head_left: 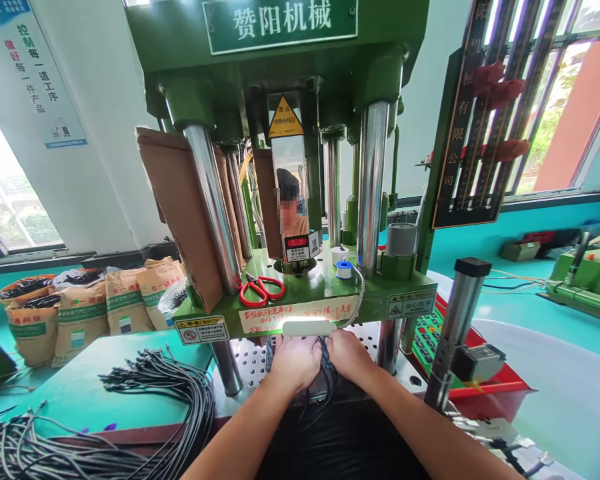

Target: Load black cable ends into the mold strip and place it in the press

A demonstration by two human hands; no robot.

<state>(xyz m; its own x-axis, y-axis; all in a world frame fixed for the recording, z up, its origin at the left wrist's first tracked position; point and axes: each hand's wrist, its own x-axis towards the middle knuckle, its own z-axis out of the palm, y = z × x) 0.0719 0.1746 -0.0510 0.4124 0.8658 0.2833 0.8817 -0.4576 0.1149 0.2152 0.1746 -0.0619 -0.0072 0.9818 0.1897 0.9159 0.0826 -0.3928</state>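
Low in the middle, under the green press (285, 280), my left hand (297, 363) and my right hand (349, 353) are close together. Several thin black cables (329, 373) run down between them, and the fingers of both hands are curled in around these cables. The fingertips are partly hidden, as is the metal block (317, 387) beneath them. Just above my hands a white light bar (309, 327) glows at the front of the press.
Red-handled scissors (261, 291) and a blue-and-white tape spool (344, 269) lie on the press plate. Bundled black cables (180, 393) cover part of the left table. A metal post (455, 333) stands at right. Paper sacks (80, 320) stand behind left.
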